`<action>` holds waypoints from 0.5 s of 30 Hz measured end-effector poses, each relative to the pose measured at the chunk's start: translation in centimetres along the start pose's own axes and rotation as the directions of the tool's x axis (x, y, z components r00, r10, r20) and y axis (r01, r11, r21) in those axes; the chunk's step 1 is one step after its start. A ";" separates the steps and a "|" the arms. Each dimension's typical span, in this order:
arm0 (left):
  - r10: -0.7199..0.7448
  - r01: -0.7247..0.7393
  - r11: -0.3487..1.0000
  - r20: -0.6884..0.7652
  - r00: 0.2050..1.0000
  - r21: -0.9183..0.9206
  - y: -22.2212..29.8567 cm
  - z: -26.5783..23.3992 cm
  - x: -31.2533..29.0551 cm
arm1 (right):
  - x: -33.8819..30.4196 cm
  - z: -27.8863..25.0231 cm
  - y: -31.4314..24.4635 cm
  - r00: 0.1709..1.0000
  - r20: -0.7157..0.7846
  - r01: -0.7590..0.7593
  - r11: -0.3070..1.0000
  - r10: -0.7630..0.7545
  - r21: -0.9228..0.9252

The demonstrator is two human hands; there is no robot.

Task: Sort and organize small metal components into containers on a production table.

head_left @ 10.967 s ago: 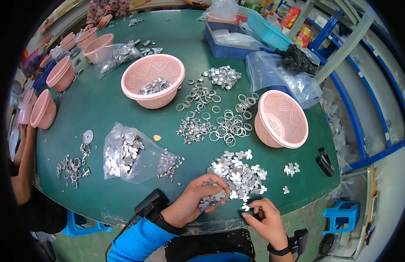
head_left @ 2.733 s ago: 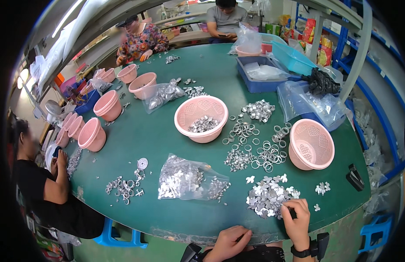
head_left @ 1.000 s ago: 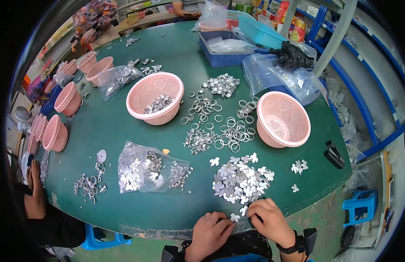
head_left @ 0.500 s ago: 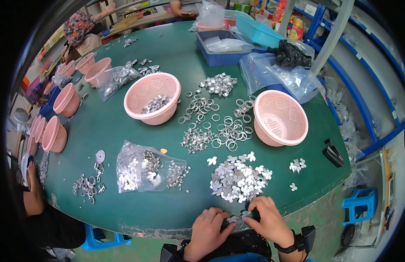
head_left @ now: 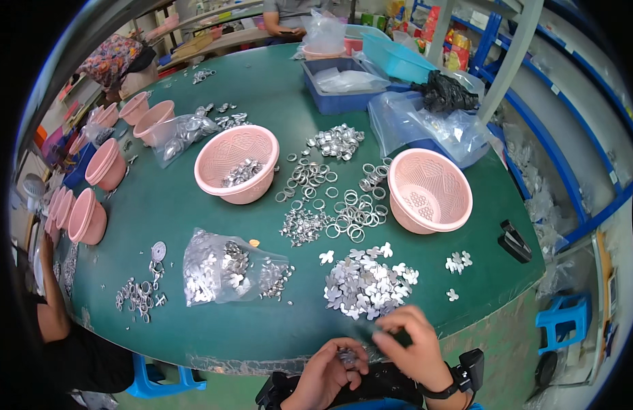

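My left hand (head_left: 330,372) is at the table's front edge, its palm turned up and fingers curled round small silver metal pieces (head_left: 346,355), partly hidden by the fingers. To its right, my right hand (head_left: 413,345) hovers just below the near side of a pile of flat silver flower-shaped pieces (head_left: 368,283). Its thumb and forefinger are bent toward each other. Motion smears those fingertips, so whether they hold a piece is unclear. A few more flower-shaped pieces (head_left: 458,261) lie to the right of the pile.
Beyond the pile lie metal rings (head_left: 361,213) and small silver parts (head_left: 303,225), between two pink baskets (head_left: 431,188) (head_left: 236,164). A clear bag of parts (head_left: 221,266) lies left; a black stapler (head_left: 514,242) is right. Another person's arm (head_left: 51,287) is at far left.
The hands have parted. My left hand has rolled palm up with its fingers curled in, while my right hand has lifted away from it. The view has shifted slightly.
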State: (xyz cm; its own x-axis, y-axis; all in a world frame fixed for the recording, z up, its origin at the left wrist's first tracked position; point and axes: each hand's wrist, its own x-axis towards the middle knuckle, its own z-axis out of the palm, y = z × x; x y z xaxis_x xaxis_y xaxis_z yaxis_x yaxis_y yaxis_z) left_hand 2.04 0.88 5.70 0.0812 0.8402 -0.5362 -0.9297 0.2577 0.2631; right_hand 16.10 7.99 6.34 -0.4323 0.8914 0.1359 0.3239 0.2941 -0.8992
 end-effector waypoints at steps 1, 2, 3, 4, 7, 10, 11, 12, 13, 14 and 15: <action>-0.038 0.036 0.999 0.137 0.990 0.018 -0.1 -1.5 0.3 | 0.4 -0.1 0.6 1.000 0.005 0.009 1.000 -0.009 -0.003; -0.081 0.072 0.997 0.270 0.959 0.043 -0.3 -2.7 0.5 | 0.8 -0.1 1.3 0.997 -0.072 0.010 0.966 -0.030 -0.258; -0.074 0.066 0.997 0.272 0.959 0.040 -0.7 -3.7 0.6 | 1.1 -0.1 2.0 0.988 -0.140 -0.010 0.870 -0.068 -0.493; -0.008 -0.051 0.967 0.229 0.973 0.251 -1.2 -4.7 0.7 | 1.0 -0.2 2.5 0.988 -0.135 -0.004 0.869 -0.073 -0.495; 0.220 -0.284 0.706 0.179 0.959 0.649 -0.9 -4.0 0.1 | -0.1 -0.4 4.1 0.994 -0.087 0.026 0.898 -0.071 -0.439; 0.438 -0.398 0.250 0.263 0.859 0.883 -0.5 -2.9 0.9 | -1.0 -0.6 4.5 0.997 -0.070 0.008 0.937 -0.035 -0.348; 0.497 -0.399 0.019 0.338 0.799 0.917 -0.5 -2.8 1.2 | -1.1 -0.7 4.2 0.997 -0.065 -0.052 0.952 0.034 -0.303; 0.492 -0.401 0.023 0.338 0.802 0.916 -0.4 -2.8 1.5 | -1.3 -0.8 4.0 0.993 -0.058 -0.113 0.960 0.102 -0.258; 0.488 -0.431 -0.044 0.395 0.778 0.902 -0.4 -2.8 1.7 | -1.4 -0.9 3.8 0.992 -0.062 -0.119 0.958 0.106 -0.263; 0.483 -0.458 -0.111 0.450 0.751 0.882 -0.4 -2.9 1.9 | -1.5 -1.2 3.6 0.992 -0.062 -0.125 0.955 0.113 -0.269; 0.481 -0.459 -0.107 0.450 0.752 0.882 -0.5 -3.0 2.0 | -1.6 -1.3 3.4 0.991 -0.061 -0.132 0.953 0.119 -0.274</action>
State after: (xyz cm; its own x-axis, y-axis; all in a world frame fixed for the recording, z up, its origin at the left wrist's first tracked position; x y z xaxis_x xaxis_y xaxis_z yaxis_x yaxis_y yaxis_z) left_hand 1.64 1.04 2.08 -0.2244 0.9709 0.0842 0.3786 0.0072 0.9255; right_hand 18.99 8.07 3.61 -0.3379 0.9397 0.0528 0.5964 0.2572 -0.7604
